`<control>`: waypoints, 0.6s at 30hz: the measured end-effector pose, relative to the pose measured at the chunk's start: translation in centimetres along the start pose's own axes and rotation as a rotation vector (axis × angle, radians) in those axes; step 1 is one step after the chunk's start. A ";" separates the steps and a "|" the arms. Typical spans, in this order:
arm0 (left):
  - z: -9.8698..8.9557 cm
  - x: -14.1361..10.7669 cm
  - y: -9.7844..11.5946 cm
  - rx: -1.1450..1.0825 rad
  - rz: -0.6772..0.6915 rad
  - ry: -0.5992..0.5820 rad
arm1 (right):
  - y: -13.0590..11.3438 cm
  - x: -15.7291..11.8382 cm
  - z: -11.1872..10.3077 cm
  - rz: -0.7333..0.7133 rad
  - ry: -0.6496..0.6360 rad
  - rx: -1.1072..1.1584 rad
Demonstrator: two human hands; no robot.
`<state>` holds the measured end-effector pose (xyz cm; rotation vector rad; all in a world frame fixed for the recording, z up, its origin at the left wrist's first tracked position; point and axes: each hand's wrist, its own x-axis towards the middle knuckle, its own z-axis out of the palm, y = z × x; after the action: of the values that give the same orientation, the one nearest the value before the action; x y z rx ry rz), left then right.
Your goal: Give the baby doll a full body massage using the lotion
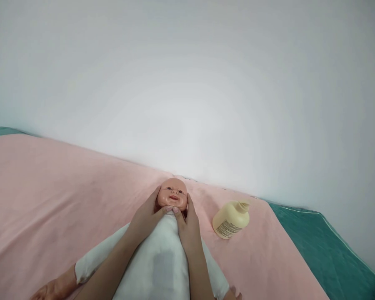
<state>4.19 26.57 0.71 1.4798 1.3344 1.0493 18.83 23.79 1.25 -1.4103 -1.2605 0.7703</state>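
A person's bare hands frame the head (174, 184) of a baby doll (167, 250) in a white garment, which lies face up on a pink cloth (81, 183), its crown toward a plain pale wall (187, 83). The left hand (146, 217) cups one side and the right hand (190, 225) the other, both gripping the head lightly, fingers curved along its sides and the two thumbs (165, 209) nearly meeting beneath the chin. The step in hand appears to be cradling or steadying the head; the next move, by the look of the grip, calls for even pressure from both sides, so that the head does not roll. The head sits squarely between the palms, while the torso stretches back toward the wearer between the two forearms, and the doll's sleeved arms (101, 252) spread outward beyond them. How far the fingertips reach behind the head cannot be told. Near the right hand but apart from it, a pale yellow bottle (229, 221) stands at a tilt in the view, beside a strip of green fabric (318, 241).
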 end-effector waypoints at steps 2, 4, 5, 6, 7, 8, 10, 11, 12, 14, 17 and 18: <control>0.0 -0.1 0.1 0.008 -0.006 0.007 | 0.1 0.1 -0.1 0.000 -0.005 -0.015; 0.0 -0.1 0.2 0.032 -0.008 0.014 | 0.3 0.2 -0.2 0.000 -0.016 -0.048; 0.0 -0.1 0.2 0.046 -0.002 0.020 | 0.3 0.3 -0.2 0.000 -0.019 -0.065; 0.0 -0.1 0.2 0.060 0.008 0.026 | 0.4 0.3 -0.2 0.000 -0.018 -0.076; 0.0 -0.1 0.2 0.071 0.018 0.034 | 0.5 0.3 -0.2 -0.002 -0.015 -0.078; 0.0 -0.1 0.2 0.078 0.026 0.040 | 0.6 0.3 -0.2 -0.007 -0.013 -0.074; 0.1 -0.1 0.1 0.086 0.027 0.044 | 0.7 0.3 -0.2 -0.014 -0.015 -0.065; 0.1 0.0 0.1 0.089 0.021 0.046 | 0.7 0.3 -0.1 -0.018 -0.014 -0.062; 0.2 0.0 0.1 0.089 0.014 0.049 | 0.7 0.2 -0.1 -0.022 -0.011 -0.059; 0.2 0.0 0.1 0.077 0.006 0.057 | 0.6 0.2 -0.1 -0.032 0.007 -0.050; 0.3 0.0 0.1 0.043 0.014 0.078 | 0.3 0.1 -0.1 -0.031 0.028 -0.034; 0.3 0.0 0.1 0.034 0.017 0.081 | 0.2 0.1 -0.1 -0.025 0.028 -0.037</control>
<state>4.49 26.51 0.74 1.4895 1.4054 1.1129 19.06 23.89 1.07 -1.4274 -1.2747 0.7116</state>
